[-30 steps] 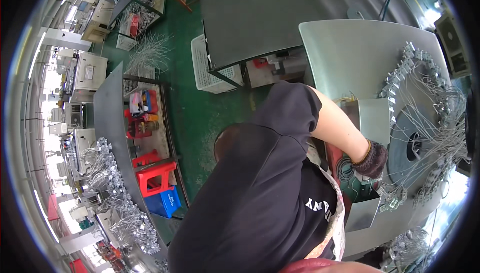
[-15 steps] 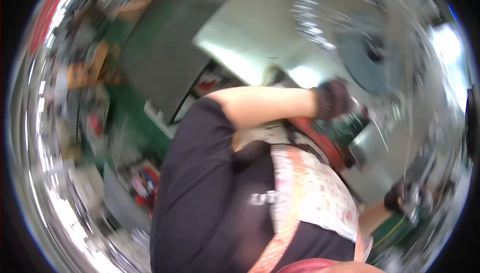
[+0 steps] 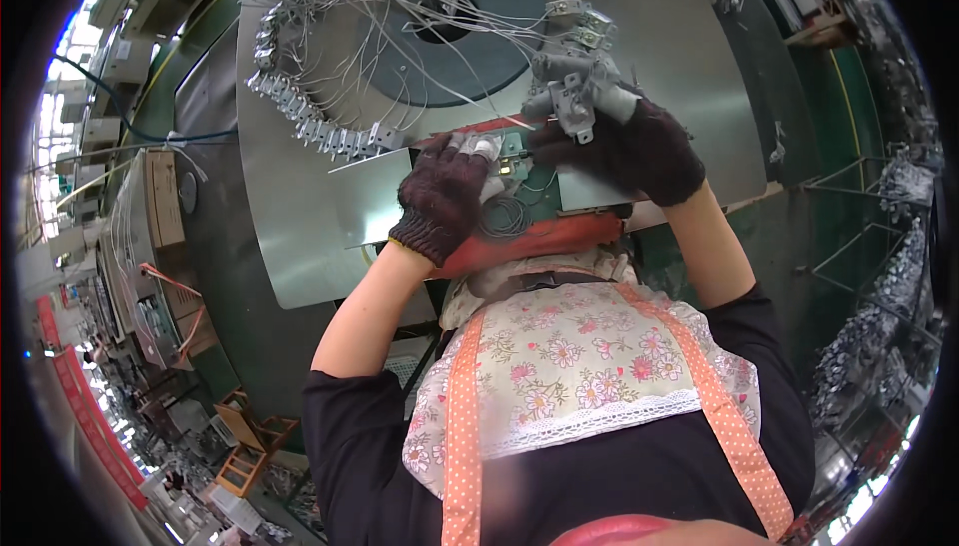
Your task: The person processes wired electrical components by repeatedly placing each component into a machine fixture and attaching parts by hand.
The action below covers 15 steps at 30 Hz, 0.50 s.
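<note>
Both my hands wear dark knitted work gloves. My left hand (image 3: 445,191) has pale wrapping on its fingertips and curls its fingers at the left side of a small bench fixture (image 3: 513,164); whatever lies within them is hidden. My right hand (image 3: 654,151) grips a bunch of small grey metal parts (image 3: 579,96) just right of and beyond the fixture. Thin white wires (image 3: 420,6) run leftward from the bunch across the bench. A curved row of similar metal parts (image 3: 315,128) lies at the left. Coiled thin grey cord (image 3: 507,216) sits in front of the fixture.
A blue-grey disc (image 3: 410,71) is set in the metal tabletop (image 3: 300,246). Red padding (image 3: 539,241) lines the front edge by my apron. Racks hung with metal parts (image 3: 869,316) stand at the right; a wooden chair (image 3: 250,441) is at the lower left.
The view has swung from tilted and blurred to steady above the bench. My hands, far apart before, are now close together beside the fixture. Metal parts show clearly in my right hand.
</note>
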Available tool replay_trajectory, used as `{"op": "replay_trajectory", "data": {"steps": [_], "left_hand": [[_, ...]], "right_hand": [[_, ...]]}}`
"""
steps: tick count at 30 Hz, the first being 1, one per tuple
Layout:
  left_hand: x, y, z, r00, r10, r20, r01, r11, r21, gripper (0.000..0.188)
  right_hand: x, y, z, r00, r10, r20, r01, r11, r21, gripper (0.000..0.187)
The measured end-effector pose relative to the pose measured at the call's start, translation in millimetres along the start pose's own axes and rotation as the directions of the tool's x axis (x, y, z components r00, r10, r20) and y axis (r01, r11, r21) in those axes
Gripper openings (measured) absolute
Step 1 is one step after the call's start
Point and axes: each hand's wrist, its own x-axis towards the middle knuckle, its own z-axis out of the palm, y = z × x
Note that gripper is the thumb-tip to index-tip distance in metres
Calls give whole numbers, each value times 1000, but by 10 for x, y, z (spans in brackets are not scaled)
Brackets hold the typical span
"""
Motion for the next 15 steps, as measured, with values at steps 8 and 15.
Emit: {"op": "replay_trajectory", "data": {"steps": [8,15], "left_hand": [[2,-41,44,998,52,-19,-51,998,38,53],[-18,-79,78,999,38,-9,-38,999,5,50]], "right_hand": [[-156,52,160,990,-85,116,91,995,-43,66],[-146,119,129,999,-47,-23,44,992,-117,65]]}}
